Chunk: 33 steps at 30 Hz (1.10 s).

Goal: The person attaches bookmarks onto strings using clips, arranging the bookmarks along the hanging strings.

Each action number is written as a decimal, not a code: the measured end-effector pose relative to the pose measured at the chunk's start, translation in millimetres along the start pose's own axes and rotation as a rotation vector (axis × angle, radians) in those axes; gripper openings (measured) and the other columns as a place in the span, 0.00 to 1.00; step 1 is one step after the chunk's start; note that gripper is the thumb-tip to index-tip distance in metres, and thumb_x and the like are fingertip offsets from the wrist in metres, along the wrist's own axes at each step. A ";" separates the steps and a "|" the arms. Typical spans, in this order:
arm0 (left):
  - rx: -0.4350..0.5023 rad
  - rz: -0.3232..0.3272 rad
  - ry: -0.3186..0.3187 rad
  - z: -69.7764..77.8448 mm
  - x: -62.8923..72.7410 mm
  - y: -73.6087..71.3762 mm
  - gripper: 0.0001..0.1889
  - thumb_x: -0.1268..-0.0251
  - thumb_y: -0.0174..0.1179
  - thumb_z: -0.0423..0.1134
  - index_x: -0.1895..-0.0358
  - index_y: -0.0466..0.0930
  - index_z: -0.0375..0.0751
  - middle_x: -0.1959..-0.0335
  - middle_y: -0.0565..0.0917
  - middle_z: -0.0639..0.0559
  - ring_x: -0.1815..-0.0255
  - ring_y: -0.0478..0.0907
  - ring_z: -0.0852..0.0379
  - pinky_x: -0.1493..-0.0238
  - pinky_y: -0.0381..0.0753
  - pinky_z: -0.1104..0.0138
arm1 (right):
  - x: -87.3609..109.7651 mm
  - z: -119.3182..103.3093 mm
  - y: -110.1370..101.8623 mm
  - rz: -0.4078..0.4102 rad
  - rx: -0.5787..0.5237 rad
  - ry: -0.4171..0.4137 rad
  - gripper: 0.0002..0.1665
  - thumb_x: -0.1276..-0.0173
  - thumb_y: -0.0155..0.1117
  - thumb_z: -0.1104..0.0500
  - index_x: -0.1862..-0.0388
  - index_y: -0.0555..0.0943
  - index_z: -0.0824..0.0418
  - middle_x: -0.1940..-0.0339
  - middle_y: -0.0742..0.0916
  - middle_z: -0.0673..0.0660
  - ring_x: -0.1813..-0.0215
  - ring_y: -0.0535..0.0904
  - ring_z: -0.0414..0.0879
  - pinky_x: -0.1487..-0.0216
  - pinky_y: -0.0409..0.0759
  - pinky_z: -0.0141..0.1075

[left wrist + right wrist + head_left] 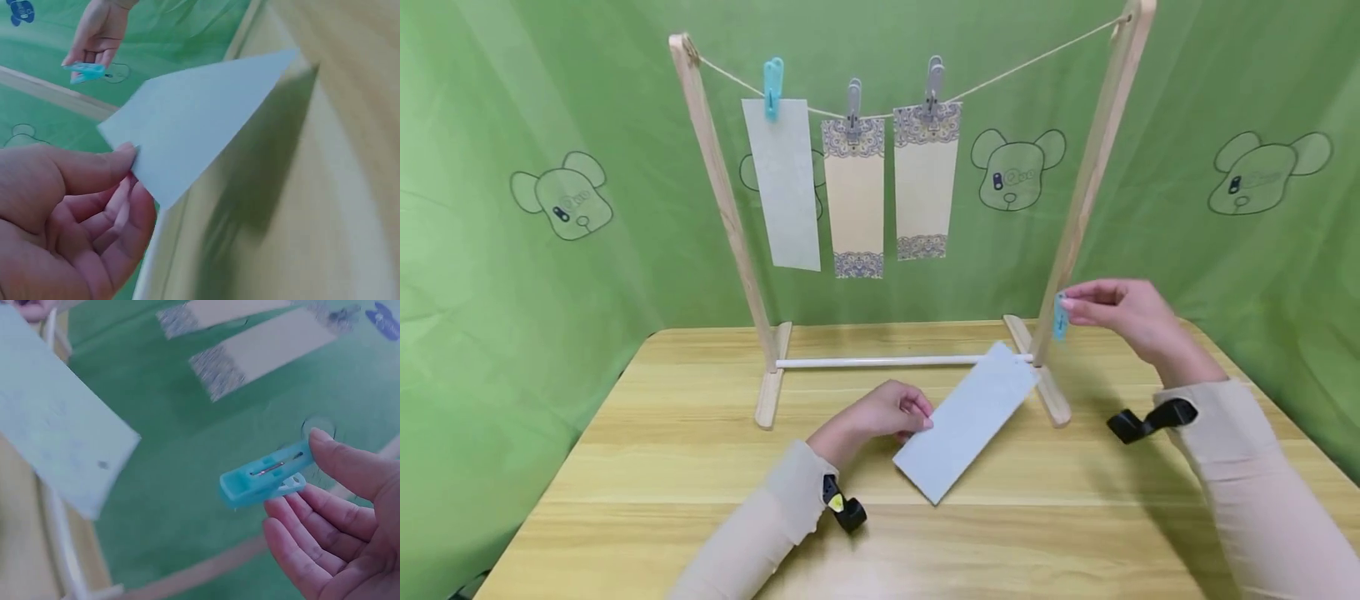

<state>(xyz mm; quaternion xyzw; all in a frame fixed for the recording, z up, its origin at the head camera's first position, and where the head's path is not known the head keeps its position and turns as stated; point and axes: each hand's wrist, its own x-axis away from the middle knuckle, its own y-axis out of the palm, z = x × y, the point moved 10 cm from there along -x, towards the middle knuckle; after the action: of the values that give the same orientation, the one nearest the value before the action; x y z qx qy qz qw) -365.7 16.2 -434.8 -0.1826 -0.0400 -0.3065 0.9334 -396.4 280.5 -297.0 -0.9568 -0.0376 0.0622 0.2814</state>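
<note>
A pale blank card [966,421] is pinched at its left long edge by my left hand [887,412], tilted above the table. The left wrist view shows thumb and fingers gripping that card [200,119] near one corner. My right hand [1123,312] holds a light blue clothespin [1060,317] beside the right post. Seen from the right wrist, the clothespin [269,478] lies between thumb and fingers with its spring visible. On the string [1037,58] hang a pale card [784,187] under a blue clothespin [772,87], and two patterned cards [856,196] under grey clothespins [934,83].
A wooden frame has a left post [722,183], a right post [1097,158] and a white bottom bar [880,362]. Its feet stand on the wooden table [647,467]. Green cloth [647,100] with bear-head drawings hangs behind.
</note>
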 end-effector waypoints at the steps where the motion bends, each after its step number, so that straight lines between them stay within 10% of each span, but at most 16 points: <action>1: 0.005 0.022 0.014 3.7 -0.8 -4.2 0.04 0.42 0.61 0.25 0.64 0.78 0.29 0.76 0.77 0.51 0.79 0.71 0.59 0.77 0.77 0.71 | -2.3 -8.0 -1.1 0.005 0.006 0.000 0.30 0.36 0.63 0.45 0.44 0.74 0.66 0.67 0.85 0.37 0.62 0.82 0.34 0.43 0.76 0.38; 6: 0.031 0.143 0.055 20.6 -5.4 -24.0 0.06 0.40 0.61 0.27 0.61 0.78 0.30 0.72 0.77 0.50 0.76 0.74 0.58 0.69 0.84 0.60 | -12.9 -45.9 -7.5 0.029 -0.009 -0.015 0.33 0.37 0.62 0.42 0.42 0.72 0.62 0.64 0.84 0.38 0.58 0.81 0.35 0.33 0.62 0.55; 16: 0.112 0.343 0.155 62.8 -13.4 -56.4 0.07 0.39 0.59 0.27 0.58 0.78 0.29 0.67 0.79 0.46 0.71 0.75 0.59 0.68 0.84 0.67 | -33.3 -117.7 -11.9 0.080 -0.101 -0.116 0.21 0.38 0.65 0.50 0.47 0.77 0.57 0.62 0.84 0.44 0.58 0.80 0.35 0.51 0.76 0.22; 26: 0.178 0.454 0.209 99.6 -20.4 -76.3 0.06 0.39 0.60 0.28 0.60 0.78 0.31 0.69 0.80 0.49 0.71 0.75 0.61 0.65 0.85 0.63 | -50.6 -165.7 -28.4 0.146 -0.607 -0.126 0.18 0.48 0.73 0.62 0.57 0.81 0.62 0.62 0.85 0.54 0.62 0.81 0.42 0.59 0.81 0.25; 33: 0.175 0.485 0.270 128.6 -19.5 -82.9 0.06 0.39 0.60 0.28 0.59 0.78 0.31 0.68 0.80 0.48 0.71 0.75 0.62 0.65 0.85 0.63 | -58.4 -193.6 -49.5 0.235 -0.761 -0.137 0.20 0.53 0.76 0.64 0.59 0.81 0.63 0.60 0.83 0.57 0.61 0.80 0.44 0.58 0.81 0.25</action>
<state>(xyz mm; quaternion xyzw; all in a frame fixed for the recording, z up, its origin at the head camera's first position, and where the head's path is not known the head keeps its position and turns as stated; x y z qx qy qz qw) -425.3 12.3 -292.6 -0.0632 0.1032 -0.0910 0.9885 -428.9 212.5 -102.9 -0.9841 0.0332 0.1394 -0.1052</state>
